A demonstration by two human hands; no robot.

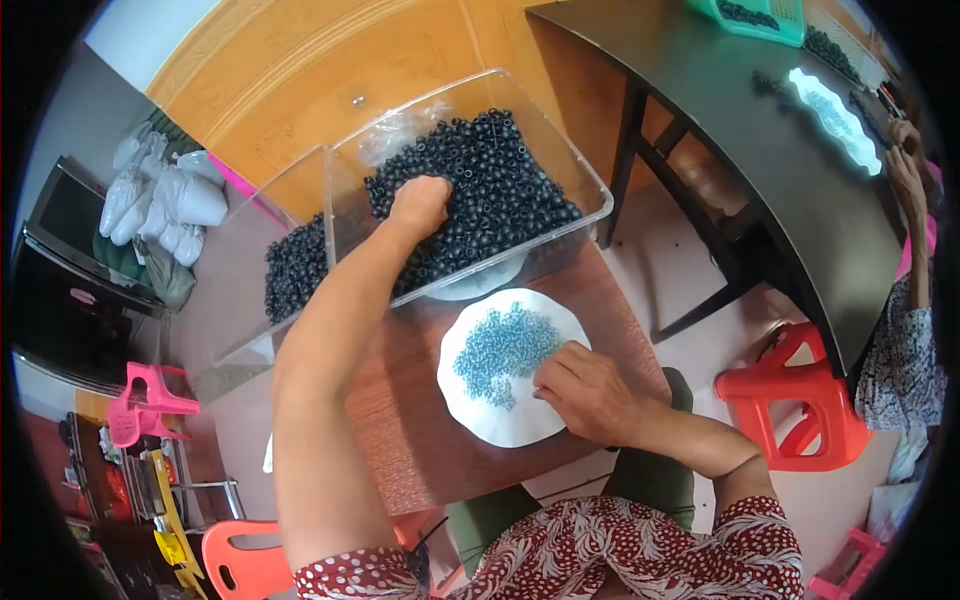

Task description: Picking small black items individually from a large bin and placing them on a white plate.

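A clear plastic bin (596,205) holds a heap of small black ring-shaped pieces (490,190). My left hand (420,205) reaches into that heap, its fingers curled and their tips hidden from me. Closer to me, a white scalloped plate (515,428) lies on the reddish-brown table, with many tiny blue beads (505,345) spread over it. At the plate's right rim is my right hand (588,395), thumb and fingers pinched together. Whatever either hand holds is too small or covered to make out.
A second clear bin (245,225) with more black pieces (296,268) adjoins on the left. At the right, a person's hands (905,150) work by a dark table (700,75) bearing a white tray (835,120) and a green basket (775,28). Red stools (790,400) stand below.
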